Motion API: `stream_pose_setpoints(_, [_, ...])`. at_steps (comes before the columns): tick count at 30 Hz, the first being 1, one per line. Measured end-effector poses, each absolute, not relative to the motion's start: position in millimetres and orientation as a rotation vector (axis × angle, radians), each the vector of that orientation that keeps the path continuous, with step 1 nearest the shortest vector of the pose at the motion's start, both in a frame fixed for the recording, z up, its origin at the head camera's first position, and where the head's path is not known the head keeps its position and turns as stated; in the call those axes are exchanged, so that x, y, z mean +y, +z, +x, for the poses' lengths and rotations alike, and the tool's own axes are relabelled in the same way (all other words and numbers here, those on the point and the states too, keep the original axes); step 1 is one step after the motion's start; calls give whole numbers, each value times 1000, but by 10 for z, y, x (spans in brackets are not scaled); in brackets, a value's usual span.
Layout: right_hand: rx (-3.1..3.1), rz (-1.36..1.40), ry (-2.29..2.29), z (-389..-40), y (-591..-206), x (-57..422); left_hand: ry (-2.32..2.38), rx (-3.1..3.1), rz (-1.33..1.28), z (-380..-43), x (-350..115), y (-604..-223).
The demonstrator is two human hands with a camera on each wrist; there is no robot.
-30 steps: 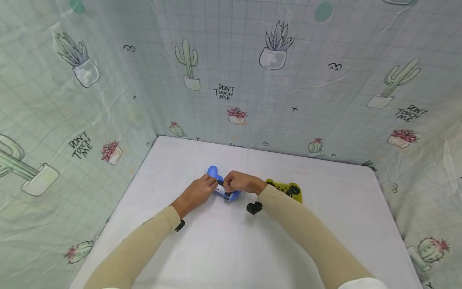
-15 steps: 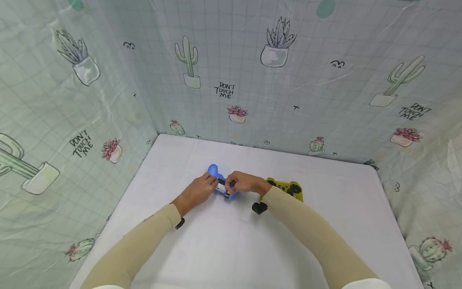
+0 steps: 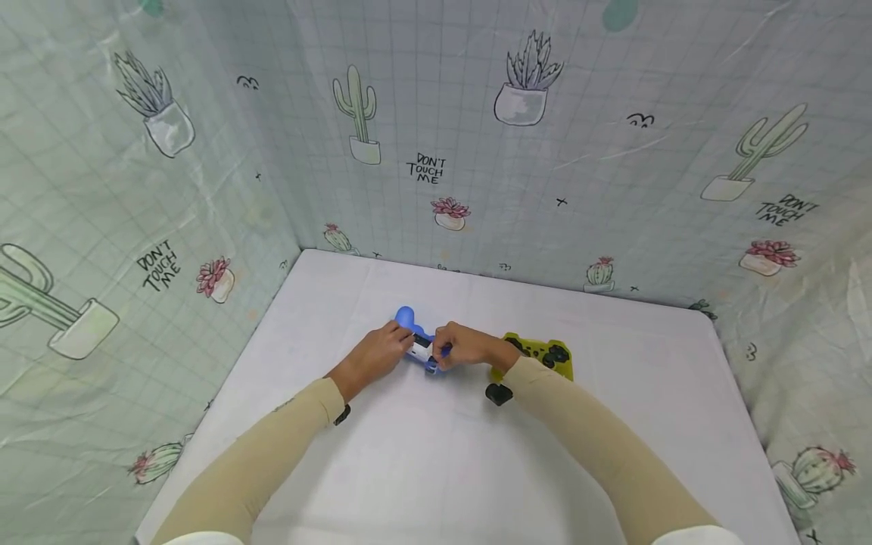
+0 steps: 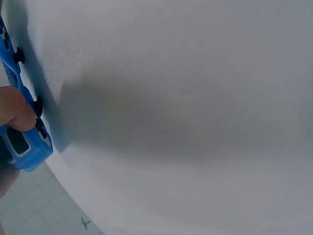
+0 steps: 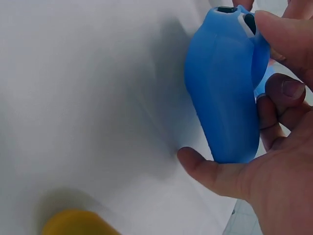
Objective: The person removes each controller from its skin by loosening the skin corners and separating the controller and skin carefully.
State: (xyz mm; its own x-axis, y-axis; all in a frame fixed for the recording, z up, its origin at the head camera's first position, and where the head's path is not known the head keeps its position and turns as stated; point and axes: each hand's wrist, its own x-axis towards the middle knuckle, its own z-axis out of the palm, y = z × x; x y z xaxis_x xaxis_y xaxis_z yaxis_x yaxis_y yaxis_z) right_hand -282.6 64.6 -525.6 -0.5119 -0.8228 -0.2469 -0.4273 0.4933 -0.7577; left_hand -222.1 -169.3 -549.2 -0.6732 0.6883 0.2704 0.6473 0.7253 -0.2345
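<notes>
Controller (image 5: 224, 83), blue: long axis spanning from left fingers (image 4: 18, 111) to right fingers (image 5: 282, 36); both sets pinching its opposite ends, neither nearer.

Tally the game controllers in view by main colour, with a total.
Blue controller: 1
Yellow controller: 1
Total: 2
</notes>
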Motion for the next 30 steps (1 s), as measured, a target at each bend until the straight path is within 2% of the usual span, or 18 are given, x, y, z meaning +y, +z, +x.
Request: stream_pose_setpoints(30, [2255, -952, -878, -2791, -5258, 744, 110, -2736, -1057, -2281, -1633, -5370])
